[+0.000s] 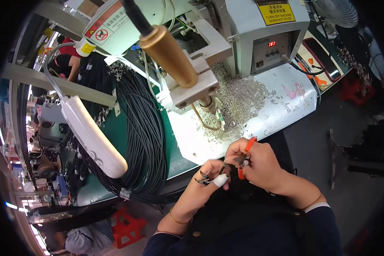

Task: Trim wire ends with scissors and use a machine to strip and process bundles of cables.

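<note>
In front of my body, above the dark apron, my left hand (212,167) is closed on a black cable (223,169). Its thumb wears a white finger cover (220,180). Thin wire ends (204,178) stick out beside the wrist. My right hand (264,164) grips small cutting pliers (241,161) with orange handles. The jaws point left and lie right by the fingers of the left hand. Whether they touch the cable I cannot tell. Both hands are just off the near edge of the white metal worktop (281,115).
A machine head with a bronze-coloured cylinder (170,55) overhangs many small metal pieces (243,100). A lit lamp (94,136) and a bundle of black cables (143,132) are left. A control box (269,47) and a phone (322,59) are at the back right. Red stools stand below.
</note>
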Action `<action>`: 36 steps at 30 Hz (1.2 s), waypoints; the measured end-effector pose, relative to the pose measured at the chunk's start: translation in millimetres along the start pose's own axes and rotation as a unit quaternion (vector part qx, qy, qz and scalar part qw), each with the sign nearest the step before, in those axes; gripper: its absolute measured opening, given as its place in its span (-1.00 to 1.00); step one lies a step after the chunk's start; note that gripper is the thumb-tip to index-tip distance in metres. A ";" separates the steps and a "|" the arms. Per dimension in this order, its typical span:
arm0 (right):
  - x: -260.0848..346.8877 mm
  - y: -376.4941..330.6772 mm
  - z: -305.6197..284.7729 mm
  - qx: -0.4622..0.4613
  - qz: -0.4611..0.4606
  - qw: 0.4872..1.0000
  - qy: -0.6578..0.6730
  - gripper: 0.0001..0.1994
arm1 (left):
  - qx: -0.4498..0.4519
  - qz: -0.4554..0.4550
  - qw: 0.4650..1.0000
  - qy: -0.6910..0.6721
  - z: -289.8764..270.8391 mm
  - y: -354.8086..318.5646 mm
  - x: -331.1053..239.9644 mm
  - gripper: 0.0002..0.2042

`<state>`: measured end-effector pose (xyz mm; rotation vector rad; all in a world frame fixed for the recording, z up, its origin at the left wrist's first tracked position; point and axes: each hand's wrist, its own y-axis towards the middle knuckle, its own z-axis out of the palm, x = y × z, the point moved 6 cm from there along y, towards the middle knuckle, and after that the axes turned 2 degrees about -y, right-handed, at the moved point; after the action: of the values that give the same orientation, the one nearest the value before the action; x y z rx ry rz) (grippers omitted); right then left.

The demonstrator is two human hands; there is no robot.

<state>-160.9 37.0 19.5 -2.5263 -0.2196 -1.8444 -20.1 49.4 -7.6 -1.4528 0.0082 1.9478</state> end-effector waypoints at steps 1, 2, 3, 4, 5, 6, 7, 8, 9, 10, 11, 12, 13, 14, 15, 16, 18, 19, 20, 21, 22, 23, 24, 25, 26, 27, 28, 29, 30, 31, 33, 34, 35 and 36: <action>1.5 0.7 0.6 -0.006 0.001 1.000 -0.005 -0.92 | 0.017 -0.008 1.000 0.024 -5.4 -0.7 2.2 -0.79; 2.1 0.8 2.2 -0.011 0.014 1.000 0.016 -0.94 | 0.034 -0.015 0.998 0.049 -7.6 -1.6 2.5 -0.82; 2.2 0.8 3.6 -0.015 0.028 0.999 0.037 -0.94 | 0.041 -0.015 0.998 0.050 -6.9 -1.5 1.0 -0.82; 1.5 1.3 4.0 -0.020 0.041 0.997 0.059 -0.93 | 0.012 0.016 0.996 0.085 -8.1 -0.7 -4.2 -0.84; 1.3 2.1 3.3 -0.026 0.041 0.997 0.056 -0.93 | -0.017 0.048 0.992 0.119 -8.5 0.0 -9.3 -0.86; 2.8 3.1 2.7 -0.027 0.023 0.999 0.015 -0.90 | -0.046 0.079 0.984 0.152 -9.5 0.3 -14.4 -0.89; 3.7 3.3 3.0 -0.028 0.006 0.999 -0.025 -0.87 | -0.041 0.079 0.984 0.153 -8.9 0.7 -13.9 -0.89; 7.5 4.4 2.9 -0.028 -0.012 0.997 -0.066 -0.83 | -0.065 0.124 0.966 0.217 -9.8 -0.6 -19.2 -0.87; 9.6 5.6 1.8 -0.031 -0.011 0.997 -0.068 -0.83 | -0.091 0.168 0.941 0.279 -9.9 -2.6 -24.6 -0.86; 3.4 7.2 4.1 -0.003 0.068 0.998 0.014 -0.81 | -0.116 0.211 0.909 0.339 -9.4 -5.2 -30.0 -0.84; 0.0 8.2 7.9 0.025 0.145 0.984 0.095 -0.79 | -0.115 0.212 0.910 0.338 -9.0 -4.9 -31.0 -0.84; -5.4 6.1 13.6 0.054 0.220 0.958 0.177 -0.77 | -0.119 0.275 0.871 0.389 -4.0 -7.6 -39.5 -0.81; -6.4 5.9 13.8 0.054 0.220 0.958 0.176 -0.77 | -0.123 0.336 0.825 0.438 1.6 -11.0 -47.1 -0.78; -7.9 5.5 14.7 0.056 0.219 0.956 0.186 -0.75 | -0.126 0.394 0.771 0.483 7.6 -15.1 -52.3 -0.76; -9.6 5.0 15.3 0.059 0.217 0.954 0.196 -0.73 | -0.127 0.394 0.771 0.483 7.5 -14.4 -52.4 -0.76; -10.7 4.3 15.3 0.061 0.216 0.952 0.206 -0.71 | -0.122 0.415 0.752 0.498 10.1 -15.4 -53.0 -0.75; -10.8 2.4 16.5 0.086 0.243 0.942 0.217 -0.71 | -0.113 0.454 0.710 0.525 16.6 -18.7 -52.8 -0.74; -11.8 0.6 18.0 0.110 0.269 0.929 0.230 -0.71 | -0.115 0.454 0.710 0.526 18.2 -17.8 -51.8 -0.74; -13.7 -2.0 19.5 0.134 0.296 0.914 0.242 -0.71 | -0.118 0.444 0.726 0.511 18.1 -15.9 -50.9 -0.75; -16.8 -2.6 17.5 0.136 0.296 0.914 0.243 -0.71 | -0.122 0.435 0.741 0.496 17.9 -14.0 -49.7 -0.76; -20.0 -4.6 20.0 0.173 0.303 0.892 0.287 -0.72 | -0.124 0.426 0.756 0.482 18.0 -11.6 -49.2 -0.77; -23.4 -6.8 22.9 0.210 0.309 0.867 0.329 -0.73 | -0.125 0.426 0.755 0.484 19.1 -9.8 -47.6 -0.77; -25.2 -9.0 26.7 0.247 0.314 0.838 0.371 -0.74 | -0.128 0.426 0.767 0.461 17.7 -7.5 -45.6 -0.79; -28.7 -10.9 30.0 0.247 0.313 0.838 0.373 -0.74 | -0.132 0.426 0.780 0.439 16.2 -5.4 -43.7 -0.81; -28.1 -8.5 30.0 0.207 0.240 0.883 0.345 -0.76 | -0.135 0.426 0.792 0.416 15.3 -4.2 -43.1 -0.83; -25.7 -6.9 29.0 0.167 0.164 0.920 0.315 -0.78 | -0.137 0.425 0.791 0.418 16.7 -3.9 -43.9 -0.83; -20.6 -4.3 23.4 0.124 0.086 0.948 0.281 -0.80 | -0.134 0.319 0.901 0.260 5.4 4.9 -37.5 -0.84; -22.8 -3.4 20.8 0.126 0.086 0.947 0.284 -0.80 | -0.125 0.198 0.968 0.089 -1.2 11.6 -25.9 -0.85; -11.9 0.6 6.0 0.069 -0.059 0.992 0.090 -0.84 | -0.110 0.069 0.988 -0.087 -1.8 15.2 -11.1 -0.87; 1.5 -0.5 -3.7 0.007 -0.200 0.974 -0.108 -0.86 | -0.112 0.068 0.988 -0.086 -2.5 14.4 -13.7 -0.87; 14.3 -4.3 -8.4 -0.056 -0.326 0.895 -0.298 -0.85 | -0.089 0.016 0.990 -0.108 -2.3 12.8 -12.6 -0.88; 18.6 -4.5 -11.5 -0.059 -0.352 0.885 -0.300 -0.82 | -0.077 -0.011 0.990 -0.118 -0.8 12.7 -10.6 -0.89; 22.6 -5.3 -14.3 -0.063 -0.378 0.873 -0.301 -0.79 | -0.079 -0.014 0.990 -0.118 -0.3 13.1 -10.5 -0.89; 25.0 -6.6 -15.9 -0.067 -0.403 0.861 -0.302 -0.75 | -0.083 -0.015 0.992 -0.098 -0.2 13.9 -10.5 -0.89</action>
<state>-169.3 44.9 47.6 -3.3445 -1.3745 -1.0688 -25.9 33.4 -4.1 -1.3498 -0.2689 2.0982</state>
